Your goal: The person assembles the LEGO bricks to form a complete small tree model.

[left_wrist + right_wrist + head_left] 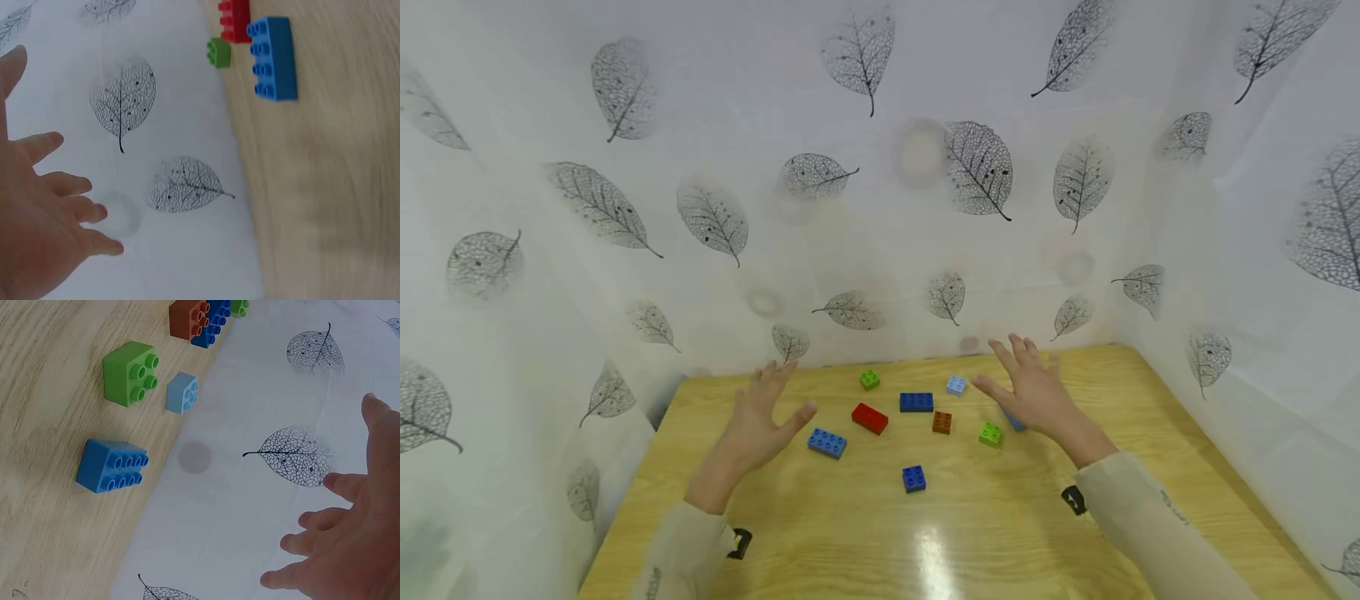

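My left hand (756, 429) is raised over the left side of the table with fingers spread, holding nothing. Nearest to it lie a blue eight-stud toy brick (827, 443) and a red brick (869, 418). On the other side my right hand (1036, 396), also bare with fingers spread, overlaps another blue brick (112, 465) in the head view, hiding most of it. Close by are a light green brick (990, 433), a pale blue brick (956, 385) and a brown brick (942, 422).
A dark blue long brick (916, 402) and a small green brick (869, 379) lie toward the table's back edge. Nearer the front is a small blue brick (913, 478). White leaf-print curtains (880, 242) enclose the wooden table (835, 542) at the back and sides.
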The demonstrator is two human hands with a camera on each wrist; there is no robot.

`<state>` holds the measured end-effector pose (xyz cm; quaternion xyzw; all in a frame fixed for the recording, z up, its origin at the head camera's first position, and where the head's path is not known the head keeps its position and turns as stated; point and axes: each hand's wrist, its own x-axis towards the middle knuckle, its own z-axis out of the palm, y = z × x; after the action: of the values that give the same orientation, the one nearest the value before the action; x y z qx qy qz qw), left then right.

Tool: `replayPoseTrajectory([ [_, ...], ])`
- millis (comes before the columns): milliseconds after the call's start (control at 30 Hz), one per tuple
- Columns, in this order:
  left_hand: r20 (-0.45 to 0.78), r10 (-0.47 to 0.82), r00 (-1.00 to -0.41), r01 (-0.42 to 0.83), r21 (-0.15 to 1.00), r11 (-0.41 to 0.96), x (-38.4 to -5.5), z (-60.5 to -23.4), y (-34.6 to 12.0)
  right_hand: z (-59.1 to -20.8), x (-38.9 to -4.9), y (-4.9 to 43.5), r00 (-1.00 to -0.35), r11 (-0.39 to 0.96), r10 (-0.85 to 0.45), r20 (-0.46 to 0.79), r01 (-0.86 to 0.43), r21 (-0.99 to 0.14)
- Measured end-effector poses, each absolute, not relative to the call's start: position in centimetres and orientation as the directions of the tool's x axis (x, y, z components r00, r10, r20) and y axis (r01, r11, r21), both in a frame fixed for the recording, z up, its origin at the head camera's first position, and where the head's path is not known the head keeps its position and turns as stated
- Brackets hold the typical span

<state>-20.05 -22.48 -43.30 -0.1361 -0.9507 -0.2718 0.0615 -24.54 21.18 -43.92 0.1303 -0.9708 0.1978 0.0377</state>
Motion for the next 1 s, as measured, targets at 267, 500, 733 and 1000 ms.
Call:
replayPoseTrajectory([
  [267,0.275,0.261,-0.925,0.379,0.618,0.689,-19.6,-45.2,-20.6,-44.7,-24.5,20.7,-0.945,0.774,-0.278,0.173,-0.327,-0.542],
  [500,0.279,0.316,-0.907,0.418,0.689,0.592,-18.9,-47.0,-18.4,-47.2,-25.1,20.3,-0.963,0.711,-0.230,0.143,-0.266,-0.651],
  [733,0.202,0.333,-0.921,0.358,0.776,0.519,-18.6,-49.4,-16.6,-50.0,-25.5,19.6,-0.957,0.648,-0.257,0.134,-0.274,-0.711],
  [1000,0.107,0.372,-0.922,0.291,0.825,0.484,-18.4,-51.6,-15.0,-51.6,-25.6,18.9,-0.948,0.649,-0.313,0.063,-0.261,-0.715],
])
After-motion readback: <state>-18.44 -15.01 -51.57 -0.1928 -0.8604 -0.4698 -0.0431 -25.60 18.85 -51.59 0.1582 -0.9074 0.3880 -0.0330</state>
